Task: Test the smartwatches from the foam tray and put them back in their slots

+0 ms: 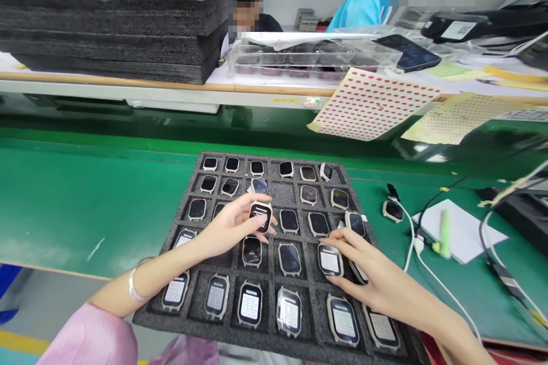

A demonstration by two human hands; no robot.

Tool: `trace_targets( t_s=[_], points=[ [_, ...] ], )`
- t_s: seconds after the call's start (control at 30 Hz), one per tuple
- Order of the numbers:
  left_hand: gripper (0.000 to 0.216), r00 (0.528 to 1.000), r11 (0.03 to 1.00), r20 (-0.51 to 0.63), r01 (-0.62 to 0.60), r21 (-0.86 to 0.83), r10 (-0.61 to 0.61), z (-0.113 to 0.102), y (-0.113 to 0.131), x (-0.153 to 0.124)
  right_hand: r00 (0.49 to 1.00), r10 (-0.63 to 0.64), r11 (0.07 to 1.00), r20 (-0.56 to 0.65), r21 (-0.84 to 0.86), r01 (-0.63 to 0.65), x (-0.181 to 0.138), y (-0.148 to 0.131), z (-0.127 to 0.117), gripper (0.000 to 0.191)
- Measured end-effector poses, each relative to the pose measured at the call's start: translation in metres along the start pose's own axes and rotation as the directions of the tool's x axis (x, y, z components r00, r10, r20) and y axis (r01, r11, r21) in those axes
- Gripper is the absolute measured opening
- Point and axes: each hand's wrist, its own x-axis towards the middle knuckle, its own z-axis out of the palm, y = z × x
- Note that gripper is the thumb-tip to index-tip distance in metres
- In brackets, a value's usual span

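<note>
A dark foam tray (274,283) with square pockets lies on the bench, filled with strapless smartwatches. My left hand (231,223) is closed around one smartwatch (257,212) above the tray's middle, its thumb over the lit screen, which shows lines of text. Over the right part of the tray, the thumb and fingers of my right hand (363,265) grip the edges of another smartwatch (330,259) at its pocket; its screen shows a white list. Front-row watches, such as one smartwatch (250,303), have similar lit screens. Most watches farther back are dark.
Right of the tray lie a loose watch (393,211), white cables (411,245), a white sheet (466,234) and a green stick (445,234). A shelf above holds stacked black foam (111,17), clear plastic trays (317,57) and a phone (409,52). Sticker sheets (372,104) hang down. Two people sit beyond.
</note>
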Motion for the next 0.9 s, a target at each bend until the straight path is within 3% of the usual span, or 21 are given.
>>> trace_targets(
  t_s=[0.17, 0.33, 0.47, 0.6, 0.7, 0.9],
  points=[
    [0.035, 1.000, 1.000, -0.011, 0.008, 0.016, -0.007, 0.000, 0.000, 0.000, 0.996, -0.071, 0.990, -0.045, -0.122, 0.065, 0.002, 0.000, -0.002, 0.047],
    [0.035, 1.000, 0.999, -0.030, 0.007, 0.034, -0.006, 0.000, 0.001, 0.000, 0.978, -0.206, 0.975, -0.037, -0.089, 0.202, 0.018, -0.027, -0.010, 0.031],
    [0.035, 0.999, 0.999, -0.038, 0.013, 0.052, -0.011, 0.000, 0.001, 0.000, 0.963, -0.270, 0.958, 0.001, -0.097, 0.269, 0.036, -0.045, 0.000, 0.026],
    [0.048, 0.999, 0.997, -0.026, -0.021, 0.071, 0.023, 0.001, 0.003, -0.003, 0.967, -0.254, 0.954, 0.011, -0.164, 0.252, 0.049, -0.049, 0.020, 0.022],
    [0.061, 1.000, 0.989, -0.003, -0.013, 0.150, 0.014, -0.002, 0.007, -0.011, 0.979, -0.199, 0.967, -0.048, -0.169, 0.189, 0.053, -0.046, 0.031, 0.017],
    [0.051, 0.991, 0.914, -0.034, 0.130, 0.385, -0.127, -0.017, 0.005, -0.038, 0.995, -0.101, 0.991, 0.005, 0.085, 0.100, 0.047, -0.051, 0.024, 0.006]
  ],
)
